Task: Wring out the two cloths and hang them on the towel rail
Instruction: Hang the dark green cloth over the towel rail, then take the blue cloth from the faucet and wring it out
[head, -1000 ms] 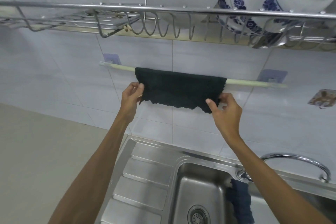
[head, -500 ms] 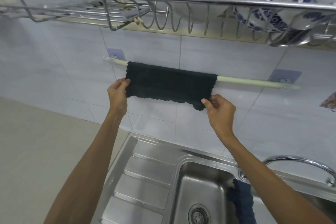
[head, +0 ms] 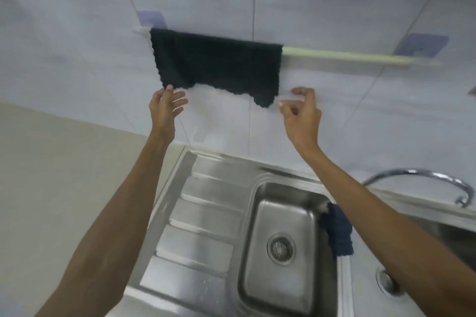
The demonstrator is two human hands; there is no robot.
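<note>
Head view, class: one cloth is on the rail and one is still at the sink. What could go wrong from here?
1. The dark cloth hangs unevenly, its lower edge dipping at the right corner; it might slide off the towel rail.
2. The blue cloth draped on the sink divider may still be wet and could drip if hung unwrung.
</note>
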